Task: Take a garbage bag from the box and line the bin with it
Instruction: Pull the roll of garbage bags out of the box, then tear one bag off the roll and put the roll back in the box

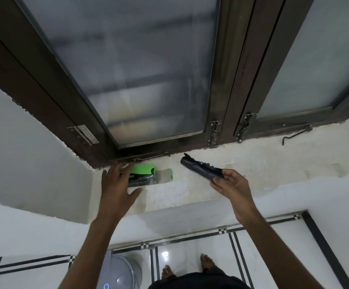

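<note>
A green and black garbage bag box [143, 174] lies on the white window sill [252, 165], its end flap open toward the right. My left hand [117, 184] hovers over the box's left end with fingers spread, holding nothing. My right hand [230, 185] grips the near end of a dark rolled garbage bag [200, 168], lifted just above the sill to the right of the box. A grey bin [120, 272] with a domed lid stands on the floor below, partly behind my left forearm.
A dark-framed window [138, 69] with frosted panes rises right behind the sill, with latches [214, 132] and a hook stay [296, 134] along its bottom edge. White walls flank the sill. My bare feet [206, 261] stand on glossy floor tiles with black stripes.
</note>
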A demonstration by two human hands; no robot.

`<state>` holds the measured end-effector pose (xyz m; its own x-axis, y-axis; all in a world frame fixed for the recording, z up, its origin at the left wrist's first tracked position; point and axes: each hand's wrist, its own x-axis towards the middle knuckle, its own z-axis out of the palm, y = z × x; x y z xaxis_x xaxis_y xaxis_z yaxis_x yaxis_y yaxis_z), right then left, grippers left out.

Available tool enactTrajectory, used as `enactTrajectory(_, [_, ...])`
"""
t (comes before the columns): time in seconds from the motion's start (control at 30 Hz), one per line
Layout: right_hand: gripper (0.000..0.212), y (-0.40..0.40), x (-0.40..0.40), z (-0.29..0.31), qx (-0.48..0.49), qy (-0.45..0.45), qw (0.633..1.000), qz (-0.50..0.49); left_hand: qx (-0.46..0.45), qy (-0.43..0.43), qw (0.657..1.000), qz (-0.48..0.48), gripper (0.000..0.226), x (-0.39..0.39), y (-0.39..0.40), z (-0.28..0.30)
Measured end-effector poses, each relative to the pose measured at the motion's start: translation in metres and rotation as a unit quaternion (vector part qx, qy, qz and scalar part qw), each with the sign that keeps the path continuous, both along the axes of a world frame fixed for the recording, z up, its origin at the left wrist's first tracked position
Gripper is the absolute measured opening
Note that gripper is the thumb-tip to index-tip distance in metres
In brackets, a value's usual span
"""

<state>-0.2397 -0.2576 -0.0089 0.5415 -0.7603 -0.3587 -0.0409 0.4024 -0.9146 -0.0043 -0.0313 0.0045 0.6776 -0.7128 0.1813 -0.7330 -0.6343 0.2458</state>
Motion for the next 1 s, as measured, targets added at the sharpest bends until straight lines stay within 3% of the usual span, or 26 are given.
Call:
enactTrajectory(0.1, [0.022, 0.011, -0.002, 0.006, -0.002, 0.001, 1.000, -0.025, -0.125, 0.012, 0.992, -0.002, 0.043, -0.045, -0.018, 0.014])
enactTrajectory(0.13, [0.022, 0.015, -0.003, 0.009, -0.004, -0.003, 0.999, -0.033, -0.156, 0.055, 0.986, -0.005, 0.034, -0.066, -0.028, 0.020])
enactTrajectory(0.2, [0.023, 0.025, -0.004, 0.016, -0.014, -0.014, 0.999, -0.046, -0.186, 0.259, 0.948, 0.017, 0.027, -0.101, -0.054, 0.025])
enactTrajectory(0.27, [0.024, 0.036, -0.005, 0.024, -0.045, -0.010, 0.998, -0.044, -0.202, 0.517, 0.829, 0.068, 0.031, -0.121, -0.082, 0.024])
enactTrajectory(0.3, [0.025, 0.041, -0.006, 0.026, -0.060, -0.006, 0.997, -0.040, -0.221, 0.601, 0.762, 0.089, 0.034, -0.125, -0.094, 0.022])
enactTrajectory(0.37, [0.027, 0.048, -0.006, 0.029, -0.082, 0.005, 0.996, -0.028, -0.263, 0.697, 0.656, 0.118, 0.035, -0.129, -0.111, 0.022])
enactTrajectory(0.4, [0.027, 0.051, -0.006, 0.028, -0.096, 0.018, 0.995, -0.018, -0.279, 0.717, 0.627, 0.125, 0.034, -0.130, -0.116, 0.023])
enactTrajectory(0.5, [0.019, 0.049, -0.013, 0.029, -0.140, 0.057, 0.988, 0.023, -0.298, 0.707, 0.631, 0.115, 0.028, -0.128, -0.124, 0.023])
enactTrajectory(0.57, [0.021, 0.036, -0.017, 0.035, -0.118, 0.054, 0.991, 0.004, -0.286, 0.682, 0.665, 0.103, 0.024, -0.126, -0.129, 0.022])
enactTrajectory(0.63, [0.020, 0.014, -0.018, 0.040, -0.078, 0.050, 0.996, -0.008, -0.251, 0.640, 0.721, 0.086, 0.027, -0.127, -0.135, 0.021])
enactTrajectory(0.7, [0.015, -0.013, -0.015, 0.042, -0.072, 0.075, 0.993, 0.048, -0.219, 0.597, 0.769, 0.056, 0.035, -0.130, -0.144, 0.020])
enactTrajectory(0.8, [0.011, -0.047, -0.007, 0.044, -0.080, 0.088, 0.984, 0.134, -0.202, 0.571, 0.796, 0.025, 0.042, -0.135, -0.160, 0.021])
enactTrajectory(0.87, [0.007, -0.062, -0.006, 0.042, -0.099, 0.085, 0.978, 0.161, -0.211, 0.590, 0.779, 0.023, 0.037, -0.139, -0.168, 0.023])
enactTrajectory(0.97, [0.009, -0.083, -0.008, 0.040, -0.081, 0.078, 0.978, 0.174, -0.248, 0.664, 0.704, 0.053, 0.031, -0.144, -0.178, 0.026])
enactTrajectory(1.0, [0.009, -0.088, -0.009, 0.040, -0.056, 0.060, 0.982, 0.168, -0.255, 0.670, 0.694, 0.069, 0.031, -0.144, -0.180, 0.025])
